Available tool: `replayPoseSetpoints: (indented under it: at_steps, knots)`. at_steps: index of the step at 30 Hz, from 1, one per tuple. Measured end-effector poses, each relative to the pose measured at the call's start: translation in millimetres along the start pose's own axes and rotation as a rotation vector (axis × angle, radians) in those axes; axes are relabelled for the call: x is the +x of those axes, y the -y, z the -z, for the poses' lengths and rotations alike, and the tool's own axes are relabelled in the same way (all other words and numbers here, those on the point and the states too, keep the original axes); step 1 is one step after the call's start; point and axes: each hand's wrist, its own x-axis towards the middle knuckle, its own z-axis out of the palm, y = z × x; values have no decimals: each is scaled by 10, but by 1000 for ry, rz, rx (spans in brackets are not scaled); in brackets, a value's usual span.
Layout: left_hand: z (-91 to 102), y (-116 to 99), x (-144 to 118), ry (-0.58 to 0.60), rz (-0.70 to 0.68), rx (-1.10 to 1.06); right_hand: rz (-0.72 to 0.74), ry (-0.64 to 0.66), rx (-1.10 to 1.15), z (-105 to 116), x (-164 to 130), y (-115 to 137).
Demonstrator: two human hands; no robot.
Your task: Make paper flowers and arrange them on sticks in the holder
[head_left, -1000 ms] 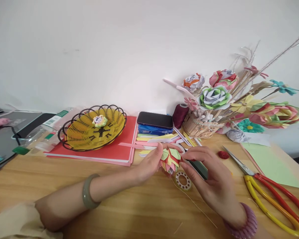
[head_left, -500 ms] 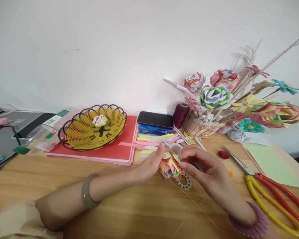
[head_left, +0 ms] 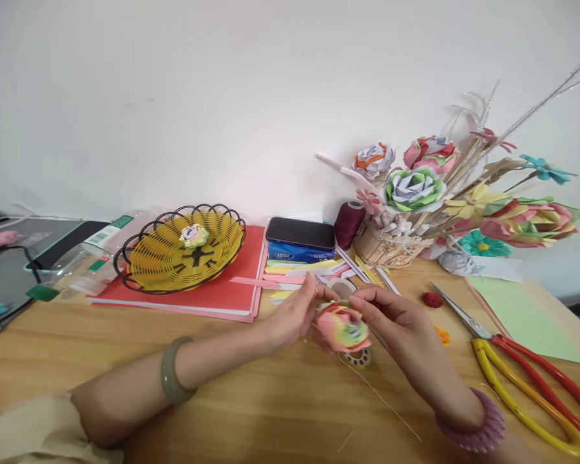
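— Where is the paper flower (head_left: pixel 344 327)?

— Just above the wooden table (head_left: pixel 251 393), between both hands, its pink, yellow and green petals blurred.

— Who grips it?

— The left hand (head_left: pixel 291 315) pinches its left side with fingers curled shut; the right hand (head_left: pixel 395 318) closes on its right edge from above.

— What lies around?

— A white ring (head_left: pixel 357 356) sits just under the flower. Red-and-yellow scissors (head_left: pixel 517 364) lie to the right, a yellow wire basket (head_left: pixel 181 247) well apart on the left.
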Motion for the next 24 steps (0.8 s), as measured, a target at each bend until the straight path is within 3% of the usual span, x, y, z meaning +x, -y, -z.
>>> replayPoseSetpoints:
  at_steps: [2, 6, 10, 14, 17, 24]
  knots:
    - [17, -6, 14, 57, 28, -75, -31, -14, 29, -10, 12, -4]
    - [30, -13, 26, 245, 135, -159, 85, -131, -23, -19, 5, -39]
    - [9, -15, 21, 243, 169, -140, 164, -149, -69, -15, -25, -65]
    - [-7, -20, -1, 115, 20, -58, 235, -265, -84, 4, -62, -28]
    - [-14, -36, -32, 10, -128, 62, 173, -217, -40, 18, -88, 22]
    - [-33, -97, -57, 85, -370, 182, -22, -161, 112, 40, -62, 81]
